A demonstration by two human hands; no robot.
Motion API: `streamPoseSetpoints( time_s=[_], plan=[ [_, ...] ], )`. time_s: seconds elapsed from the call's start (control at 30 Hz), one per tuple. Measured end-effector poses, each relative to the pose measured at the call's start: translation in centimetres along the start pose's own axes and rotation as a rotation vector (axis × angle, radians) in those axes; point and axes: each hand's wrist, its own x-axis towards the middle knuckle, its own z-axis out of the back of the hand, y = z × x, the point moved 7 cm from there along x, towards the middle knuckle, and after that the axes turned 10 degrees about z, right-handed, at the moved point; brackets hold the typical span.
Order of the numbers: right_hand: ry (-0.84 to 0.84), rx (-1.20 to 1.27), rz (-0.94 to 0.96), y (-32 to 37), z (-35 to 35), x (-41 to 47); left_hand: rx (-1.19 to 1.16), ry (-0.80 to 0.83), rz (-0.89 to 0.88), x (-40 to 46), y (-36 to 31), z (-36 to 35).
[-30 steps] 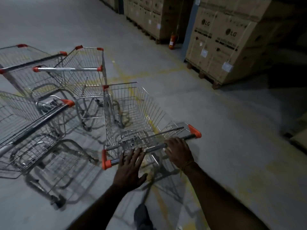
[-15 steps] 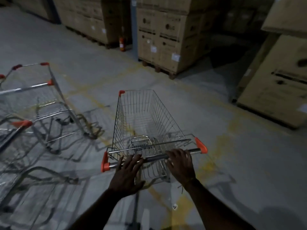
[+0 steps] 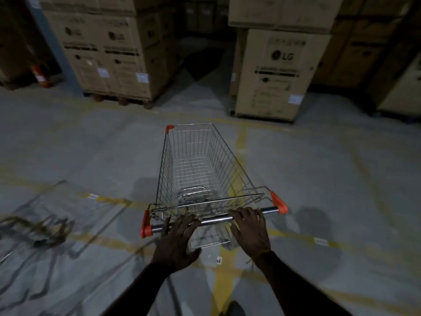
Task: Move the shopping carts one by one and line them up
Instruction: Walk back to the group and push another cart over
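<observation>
A wire shopping cart point(image 3: 205, 169) with orange corner caps stands on the grey floor straight in front of me, its empty basket pointing away toward the boxes. My left hand point(image 3: 177, 240) rests on the left half of the steel handle bar point(image 3: 214, 218), fingers spread over it. My right hand point(image 3: 250, 229) is wrapped over the right half of the same bar. Blurred wire frames of the other carts point(image 3: 41, 226) show low at the left edge.
Stacked cardboard boxes on pallets point(image 3: 114, 55) stand ahead left, and a tall LG box point(image 3: 278, 71) ahead right, with a dark gap between them. A red fire extinguisher point(image 3: 42, 75) sits at far left. Yellow lines point(image 3: 241, 137) mark the floor.
The cart and my view have swung to the right, away from the other carts, which slid to the left edge. The boxes are closer ahead. Both hands stay on the handle.
</observation>
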Motion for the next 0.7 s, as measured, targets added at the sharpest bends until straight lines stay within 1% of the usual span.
streamPoseSetpoints(
  time_s=[0.17, 0.3, 0.47, 0.7],
  plan=[
    [0.001, -0.058, -0.123, -0.7, 1.4, -5.6, -0.018, 0.022, -0.163, 0.5, -2.8, -0.5],
    [-0.055, -0.082, -0.238, -1.1, 2.4, -10.3, -0.038, 0.124, -0.237, 0.7, -5.2, -1.7],
    [-0.027, -0.144, -0.411, -2.2, 3.3, -16.0, 0.0, 0.225, -0.352, 1.2, -9.4, -3.2],
    [-0.006, -0.173, -0.627, -4.6, 5.7, -23.6, 0.004, 0.239, -0.558, 1.5, -17.7, -4.1]
  ],
)
